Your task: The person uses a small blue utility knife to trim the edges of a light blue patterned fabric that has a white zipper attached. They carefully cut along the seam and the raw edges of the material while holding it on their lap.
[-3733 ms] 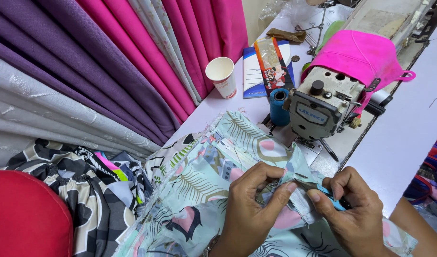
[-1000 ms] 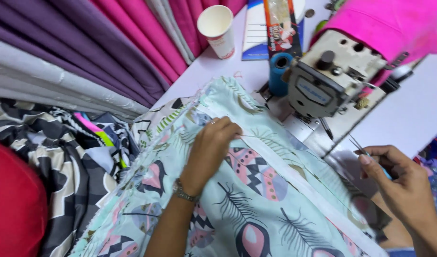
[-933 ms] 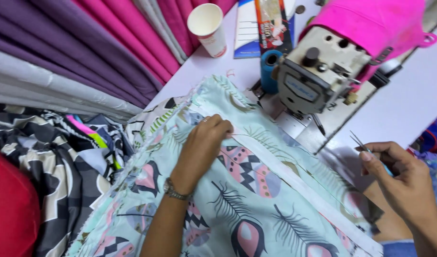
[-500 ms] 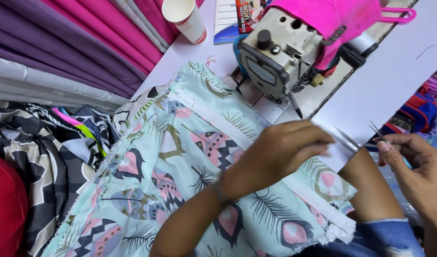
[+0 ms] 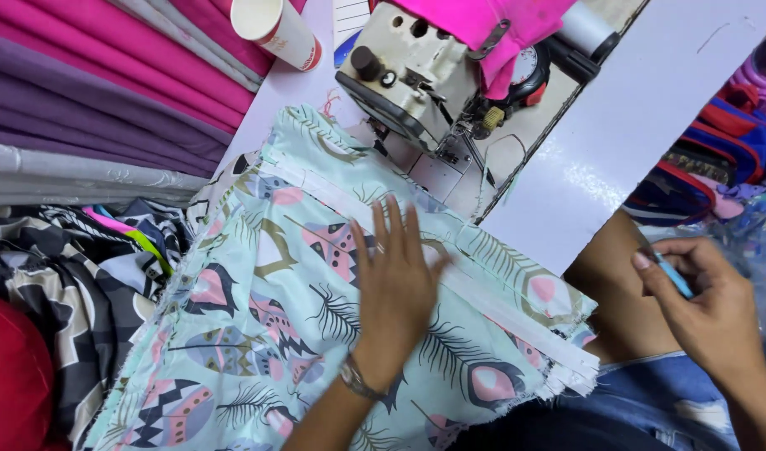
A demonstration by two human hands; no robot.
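My left hand [image 5: 395, 288] lies flat with spread fingers on a pale mint fabric [image 5: 257, 334] printed with feathers and pink shapes. A white seam strip [image 5: 516, 321] runs along the fabric's edge just right of that hand. My right hand [image 5: 704, 305] is off the table to the right, above my lap, its fingers closed on a small light-blue tool [image 5: 673, 277]. A cream sewing machine [image 5: 408, 71] stands past the fabric, its needle area near the fabric's far edge.
A pink cloth [image 5: 491, 21] drapes the machine top. A paper cup [image 5: 274, 29] stands on the white table [image 5: 633, 125]. Purple, pink and grey fabric bolts [image 5: 91, 108] lie left, a black-and-white patterned cloth [image 5: 57, 276] below them, a red object [image 5: 11, 376] at the bottom left.
My left hand moved from the fabric's far corner toward me and right, then flattened on the cloth. My right hand drew back to the right holding the small tool. The view shifted down.
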